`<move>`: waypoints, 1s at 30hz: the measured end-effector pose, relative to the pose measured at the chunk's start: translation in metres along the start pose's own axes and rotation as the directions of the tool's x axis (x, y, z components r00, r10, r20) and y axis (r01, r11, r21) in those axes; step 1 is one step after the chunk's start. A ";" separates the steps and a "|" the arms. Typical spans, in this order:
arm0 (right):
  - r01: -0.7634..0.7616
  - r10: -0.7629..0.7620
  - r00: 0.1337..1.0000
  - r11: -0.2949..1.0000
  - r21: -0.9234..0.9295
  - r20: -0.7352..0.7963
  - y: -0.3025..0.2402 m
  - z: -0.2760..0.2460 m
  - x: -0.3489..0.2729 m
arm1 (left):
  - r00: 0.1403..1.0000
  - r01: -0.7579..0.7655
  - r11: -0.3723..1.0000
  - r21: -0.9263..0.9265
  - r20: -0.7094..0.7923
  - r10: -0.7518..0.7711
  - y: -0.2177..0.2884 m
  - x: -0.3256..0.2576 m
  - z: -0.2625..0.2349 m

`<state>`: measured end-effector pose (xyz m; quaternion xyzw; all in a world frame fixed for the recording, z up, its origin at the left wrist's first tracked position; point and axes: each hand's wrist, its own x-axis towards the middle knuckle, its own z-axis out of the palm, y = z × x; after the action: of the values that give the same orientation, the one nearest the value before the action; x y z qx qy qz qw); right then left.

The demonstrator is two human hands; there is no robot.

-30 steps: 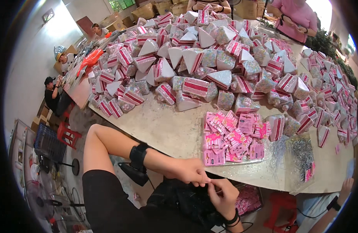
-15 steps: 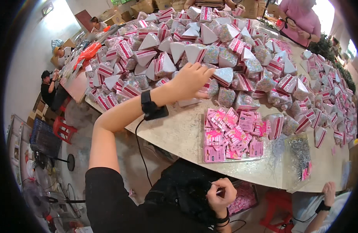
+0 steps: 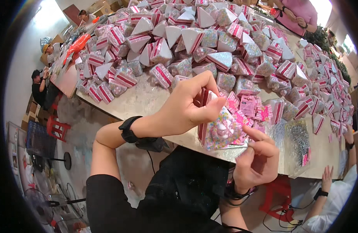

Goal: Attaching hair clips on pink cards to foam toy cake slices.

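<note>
A broad table (image 3: 148, 101) is heaped with wedge-shaped packets (image 3: 194, 39), each a clear triangular bag of pale speckled filling with a white face and a red-and-pink striped band; the pile runs from the far left edge across to the right rim, where the packets thin out into a single layer. Just beyond the hands lies a loose spread of small pink labels (image 3: 248, 106), flat on the tabletop, and to their right a clear bag of dark metallic bits (image 3: 299, 136) lies near the table's near edge. An orange bag (image 3: 78, 42) sits at the far left end of the table. What is printed on the labels is too small to make out, and the fisheye rim bends and cuts off the packets at the top and right. Other people show only in part: a seated figure at the left, a pink sleeve at the upper right, and a hand (image 3: 327, 176) with a black wristband at the lower right. The left hand (image 3: 186, 106) is closed on the top of one wedge packet (image 3: 219, 130), thumb and fingers pinching its striped upper edge, lifted above the table's near edge. The right hand (image 3: 256, 159) is loosely curled, its fingertips touching the packet's lower right corner.
</note>
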<state>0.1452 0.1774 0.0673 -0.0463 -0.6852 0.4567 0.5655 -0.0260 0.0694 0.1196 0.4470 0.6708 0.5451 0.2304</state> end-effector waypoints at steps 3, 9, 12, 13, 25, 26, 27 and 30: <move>0.034 -0.034 0.999 0.999 0.001 -0.003 -0.006 0.010 -0.005 | 1.000 -0.008 0.998 -0.058 -0.006 0.008 0.003 -0.007 0.004; 0.001 0.007 0.995 0.997 -0.082 0.096 -0.019 0.010 -0.011 | 0.996 -0.082 0.992 0.093 -0.011 0.083 -0.003 -0.013 0.003; 0.076 -0.063 0.990 0.992 -0.100 0.129 -0.012 0.008 -0.011 | 0.992 -0.115 0.984 0.135 -0.032 0.120 -0.007 -0.015 0.004; 0.081 -0.066 0.987 0.992 -0.100 0.145 -0.012 0.007 -0.010 | 0.993 -0.110 0.986 0.129 -0.032 0.115 -0.006 -0.015 0.004; 0.082 -0.036 0.975 0.975 -0.205 0.218 -0.014 0.006 -0.013 | 0.981 -0.174 0.957 0.231 -0.041 0.188 -0.004 -0.015 0.004; 0.064 -0.019 0.975 0.978 -0.199 0.221 -0.014 0.005 -0.011 | 0.972 -0.214 0.940 0.264 -0.040 0.233 -0.005 -0.014 0.005; 0.043 0.002 0.974 0.980 -0.192 0.225 -0.014 0.006 -0.010 | 0.951 -0.276 0.903 0.328 -0.045 0.307 -0.007 -0.015 0.005; -0.056 0.104 0.959 0.982 -0.181 0.265 -0.011 0.001 -0.004 | 0.868 -0.419 0.779 0.466 -0.047 0.494 -0.011 -0.016 0.007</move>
<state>0.1507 0.1680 0.0723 -0.0591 -0.7909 0.4207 0.4404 -0.0164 0.0596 0.1043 0.5896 0.6645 0.4533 -0.0732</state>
